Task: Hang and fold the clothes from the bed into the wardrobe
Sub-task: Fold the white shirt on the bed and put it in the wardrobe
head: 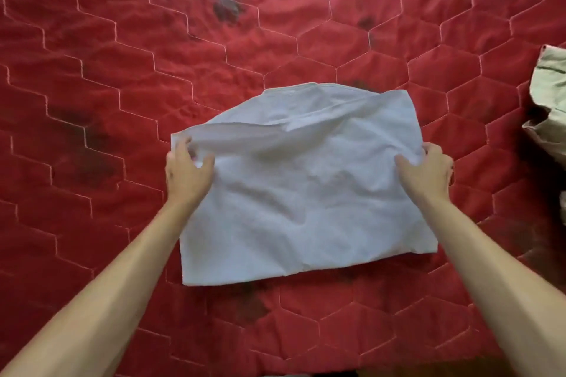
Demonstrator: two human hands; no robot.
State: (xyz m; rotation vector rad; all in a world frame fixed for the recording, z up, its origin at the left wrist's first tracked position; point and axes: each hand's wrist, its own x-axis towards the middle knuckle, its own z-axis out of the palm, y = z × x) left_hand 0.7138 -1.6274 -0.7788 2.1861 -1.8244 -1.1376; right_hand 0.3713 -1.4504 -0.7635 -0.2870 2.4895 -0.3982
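A white garment [300, 193] lies partly folded on the red quilted bed [122, 70], in the middle of the view. My left hand [188, 170] pinches its upper left corner. My right hand [428, 170] grips its upper right corner. The top layer is lifted slightly off the layer beneath, which curves out behind it. The near edge rests flat on the bed. The wardrobe is not in view.
A beige garment [549, 101] lies crumpled at the right edge of the bed. The quilt has hexagon stitching and several dark stains. The bed's near edge runs along the bottom of the view.
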